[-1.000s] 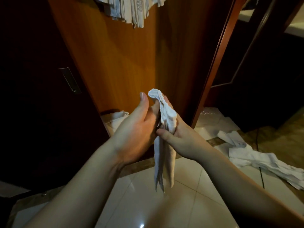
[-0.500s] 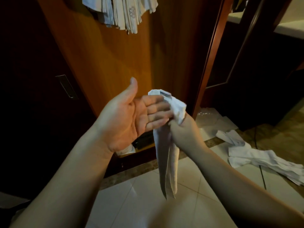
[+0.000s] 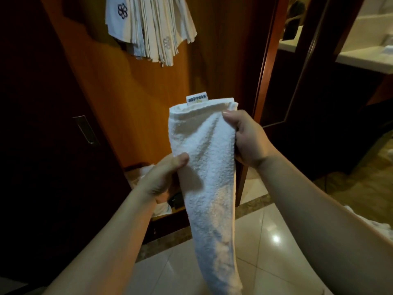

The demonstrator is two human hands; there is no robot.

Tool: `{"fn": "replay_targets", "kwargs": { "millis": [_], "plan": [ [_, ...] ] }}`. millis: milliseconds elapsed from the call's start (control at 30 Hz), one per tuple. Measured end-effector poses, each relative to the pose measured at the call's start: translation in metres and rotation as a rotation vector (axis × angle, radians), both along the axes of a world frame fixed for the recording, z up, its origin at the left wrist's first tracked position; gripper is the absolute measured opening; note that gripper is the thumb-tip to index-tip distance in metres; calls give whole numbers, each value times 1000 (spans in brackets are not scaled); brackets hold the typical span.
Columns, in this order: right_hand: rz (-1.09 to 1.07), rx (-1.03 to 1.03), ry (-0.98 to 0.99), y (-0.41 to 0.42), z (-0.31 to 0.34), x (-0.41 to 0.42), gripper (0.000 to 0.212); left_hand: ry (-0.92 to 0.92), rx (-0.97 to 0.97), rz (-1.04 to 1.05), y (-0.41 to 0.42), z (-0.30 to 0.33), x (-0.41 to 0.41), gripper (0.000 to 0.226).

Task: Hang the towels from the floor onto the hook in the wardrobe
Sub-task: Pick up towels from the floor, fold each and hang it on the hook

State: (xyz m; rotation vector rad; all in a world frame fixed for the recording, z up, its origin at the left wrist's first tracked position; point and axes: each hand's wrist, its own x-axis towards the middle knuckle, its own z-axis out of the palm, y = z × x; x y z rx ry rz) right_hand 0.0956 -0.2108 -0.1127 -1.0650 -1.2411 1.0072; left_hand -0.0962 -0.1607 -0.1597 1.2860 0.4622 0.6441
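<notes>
A white terry towel point(image 3: 204, 167) hangs lengthwise in the middle of the frame, held up in front of the wardrobe's wooden panel point(image 3: 131, 99). The right hand point(image 3: 248, 139) grips its upper right edge, thumb on the near face and fingers curled behind the cloth. The left hand point(image 3: 163, 177) pinches the left edge lower down, thumb pressed on the front. A small label point(image 3: 196, 99) stands up from the folded top hem. The towel's lower end trails down toward the bottom of the frame, above the glossy tiled floor point(image 3: 261, 252).

At the upper centre, a bunch of hung towels point(image 3: 153, 28) with flower emblems drapes against the panel; the hook itself is out of sight. A dark wardrobe door point(image 3: 42, 145) with a metal handle point(image 3: 86, 129) fills the left. At the far right edge, a bit of white cloth point(image 3: 380, 225) lies on the floor.
</notes>
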Motion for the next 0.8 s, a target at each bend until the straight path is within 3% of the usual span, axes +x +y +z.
{"fn": "replay_targets", "kwargs": {
  "millis": [67,167,233,300,467,567,700,800],
  "plan": [
    [40,-7,45,4,11,-1,36,7,44,68,-4,7,7,51],
    [56,-28,261,10,7,5,41,-9,13,131,-7,21,12,28],
    [122,-188,436,12,-16,10,71,-40,-74,168,-5,29,13,35],
    [161,-295,481,12,-49,11,81,-55,-122,239,-3,38,15,46],
    [197,-325,357,6,-96,-2,79,4,-229,465,7,64,17,33],
    [33,-208,298,4,-106,-7,80,8,-253,483,13,78,11,26],
    [-133,-59,137,-1,-110,-19,50,5,-212,461,15,90,5,24],
    [-157,-85,-8,-3,-100,-30,40,25,-138,454,15,95,2,32]
  ]
}}
